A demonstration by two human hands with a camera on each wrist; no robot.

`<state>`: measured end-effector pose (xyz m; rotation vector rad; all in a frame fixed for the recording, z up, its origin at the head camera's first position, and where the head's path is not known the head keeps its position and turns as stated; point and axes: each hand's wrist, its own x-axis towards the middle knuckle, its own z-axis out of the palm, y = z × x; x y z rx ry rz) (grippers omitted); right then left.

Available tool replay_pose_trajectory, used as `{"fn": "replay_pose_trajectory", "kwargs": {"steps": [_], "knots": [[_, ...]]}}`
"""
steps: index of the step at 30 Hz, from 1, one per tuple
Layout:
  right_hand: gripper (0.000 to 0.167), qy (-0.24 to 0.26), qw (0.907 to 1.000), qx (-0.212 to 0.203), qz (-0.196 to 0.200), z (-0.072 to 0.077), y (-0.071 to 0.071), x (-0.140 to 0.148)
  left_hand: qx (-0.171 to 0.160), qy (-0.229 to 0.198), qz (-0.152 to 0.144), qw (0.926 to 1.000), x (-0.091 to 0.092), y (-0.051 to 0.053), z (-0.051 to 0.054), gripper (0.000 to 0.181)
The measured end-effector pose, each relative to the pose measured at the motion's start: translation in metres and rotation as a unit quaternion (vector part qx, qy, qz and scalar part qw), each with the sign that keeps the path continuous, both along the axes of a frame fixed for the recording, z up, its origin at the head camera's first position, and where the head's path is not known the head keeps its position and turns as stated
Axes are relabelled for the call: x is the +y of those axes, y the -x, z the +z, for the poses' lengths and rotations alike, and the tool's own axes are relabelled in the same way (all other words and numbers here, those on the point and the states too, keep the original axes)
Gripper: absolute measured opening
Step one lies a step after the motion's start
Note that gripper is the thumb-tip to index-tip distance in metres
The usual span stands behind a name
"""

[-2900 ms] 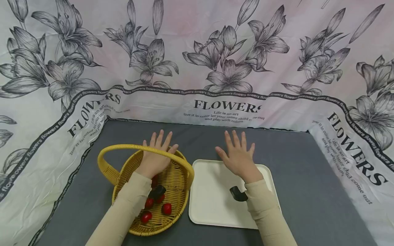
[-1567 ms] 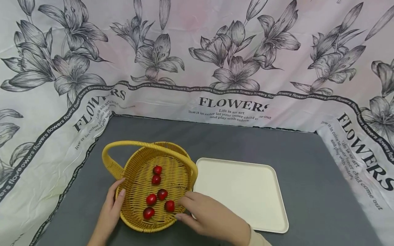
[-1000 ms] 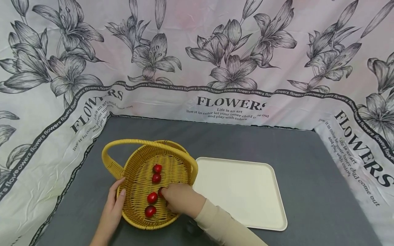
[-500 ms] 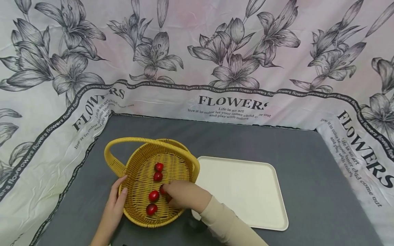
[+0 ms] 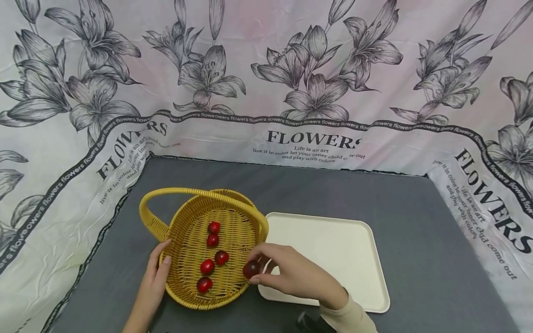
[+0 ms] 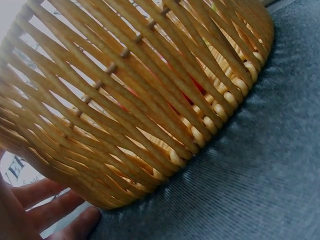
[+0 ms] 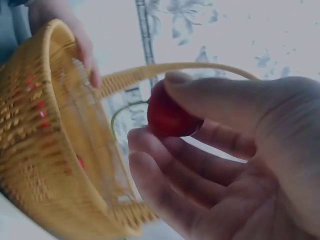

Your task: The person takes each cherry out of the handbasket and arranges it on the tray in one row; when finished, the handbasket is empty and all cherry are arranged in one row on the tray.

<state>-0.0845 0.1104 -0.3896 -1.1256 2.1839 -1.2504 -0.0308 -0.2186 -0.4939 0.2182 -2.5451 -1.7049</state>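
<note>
My right hand (image 5: 291, 275) pinches a dark red cherry (image 5: 251, 269) between thumb and fingertips, just above the right rim of the yellow wicker basket (image 5: 243, 231). In the right wrist view a thin green stem curves from the held cherry (image 7: 172, 112). My left hand (image 5: 154, 282) holds the basket's left side, thumb at the rim; in the left wrist view its fingers (image 6: 52, 205) lie against the outer wall. Several more red cherries lie inside the basket, among them one near the middle (image 5: 221, 257) and one towards the front (image 5: 204, 284).
A cream rectangular tray (image 5: 333, 259) lies right of the basket, partly under my right hand. The basket's tall handle (image 5: 200, 192) arches over its far side. Grey cloth (image 5: 416, 240) covers the table, with a flower-printed curtain (image 5: 312, 83) around the back and sides.
My right hand reached into the basket, took hold of a cherry and has lifted it rightward to the rim. The left hand came to the basket's left side and has stayed there.
</note>
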Motion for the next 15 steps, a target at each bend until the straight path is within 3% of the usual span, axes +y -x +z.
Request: {"fn": "replay_pose_trajectory", "kwargs": {"steps": [4,7,11,15], "knots": [[0.021,0.038,0.9987,0.014,-0.032,0.001,-0.007,0.033,0.027,0.010,0.001,0.9996,0.000,-0.001,-0.005,0.044],[0.023,0.048,0.9951,0.037,-0.078,-0.002,-0.005,0.052,0.044,0.008,0.003,0.9990,-0.001,-0.001,-0.008,0.043],[0.031,0.059,0.9840,0.063,-0.156,-0.015,0.005,0.065,0.047,0.008,0.004,0.9989,-0.002,-0.001,-0.011,0.044],[0.031,0.096,0.9716,0.067,-0.206,-0.031,0.019,0.062,0.058,0.011,0.003,0.9982,-0.002,-0.002,-0.012,0.043]]}}
